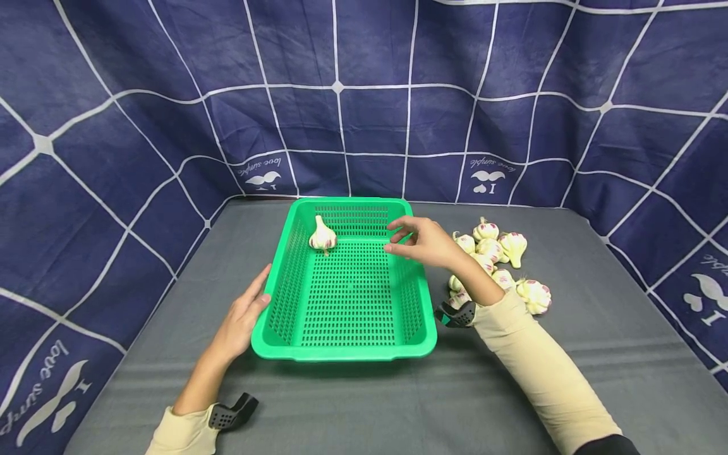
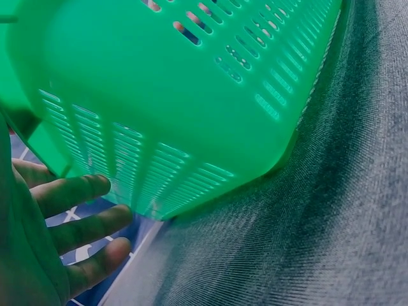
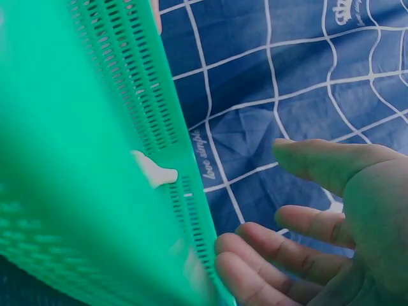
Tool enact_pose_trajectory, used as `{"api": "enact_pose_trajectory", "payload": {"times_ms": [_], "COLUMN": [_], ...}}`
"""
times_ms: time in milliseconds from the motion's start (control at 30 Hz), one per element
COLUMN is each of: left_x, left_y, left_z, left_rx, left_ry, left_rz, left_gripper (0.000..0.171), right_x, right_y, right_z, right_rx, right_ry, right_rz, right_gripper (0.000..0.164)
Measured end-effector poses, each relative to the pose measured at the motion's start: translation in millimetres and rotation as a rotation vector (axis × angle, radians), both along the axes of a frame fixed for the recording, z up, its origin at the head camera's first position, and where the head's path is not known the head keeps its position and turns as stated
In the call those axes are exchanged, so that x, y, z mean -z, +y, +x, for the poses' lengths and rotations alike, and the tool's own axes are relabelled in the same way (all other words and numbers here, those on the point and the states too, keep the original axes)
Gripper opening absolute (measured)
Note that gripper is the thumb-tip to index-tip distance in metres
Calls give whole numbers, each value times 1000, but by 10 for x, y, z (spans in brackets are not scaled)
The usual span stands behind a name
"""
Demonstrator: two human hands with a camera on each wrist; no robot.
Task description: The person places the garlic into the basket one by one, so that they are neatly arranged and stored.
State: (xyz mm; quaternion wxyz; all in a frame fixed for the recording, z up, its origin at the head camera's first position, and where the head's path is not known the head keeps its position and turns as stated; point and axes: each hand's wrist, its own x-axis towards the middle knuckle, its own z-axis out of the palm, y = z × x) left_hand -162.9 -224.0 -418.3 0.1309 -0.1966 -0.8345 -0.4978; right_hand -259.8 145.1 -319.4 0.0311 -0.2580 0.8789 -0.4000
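Note:
A green plastic basket (image 1: 349,352) with slotted walls stands on the grey cloth. One garlic bulb (image 1: 323,237) lies inside it near the far left corner, its stem pointing up; in the right wrist view the pale stem (image 3: 156,172) shows over the basket's side. My left hand (image 1: 241,319) is at the basket's left side, fingers extended along the outer wall, thumb near the rim. Over the basket's right rim hovers my right hand (image 1: 423,243), fingers loosely bent and thumb apart, nothing between them. To its right, a pile of garlic bulbs (image 1: 489,249) is partly hidden by the right forearm.
The grey cloth (image 1: 364,411) covers the table around the basket. Behind and at both sides hangs a navy curtain (image 1: 375,120) with white grid lines. A single bulb (image 1: 534,296) lies at the pile's near right edge, beside the right sleeve (image 1: 534,354).

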Motion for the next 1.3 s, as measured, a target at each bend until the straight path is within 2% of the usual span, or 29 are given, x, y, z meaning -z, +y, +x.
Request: {"api": "enact_pose_trajectory", "payload": {"times_ms": [233, 500, 867, 1133, 1300], "left_x": [15, 4, 0, -25, -9], "left_y": [-2, 3, 1, 12, 9], "left_z": [-1, 11, 8, 23, 15], "left_rx": [-3, -1, 10, 5, 7], "left_ry": [2, 11, 6, -7, -6], "left_rz": [-5, 7, -2, -2, -2], "left_gripper": [50, 50, 50, 51, 51], "right_x": [69, 163, 310, 365, 407], "right_y": [203, 477, 852, 1127, 1235], "right_z": [146, 277, 400, 410, 379], "right_rx": [5, 62, 118, 244, 309], "right_ry": [-3, 10, 45, 152, 162], "right_rz": [-159, -257, -211, -149, -92], "right_gripper": [39, 32, 29, 31, 31]}}
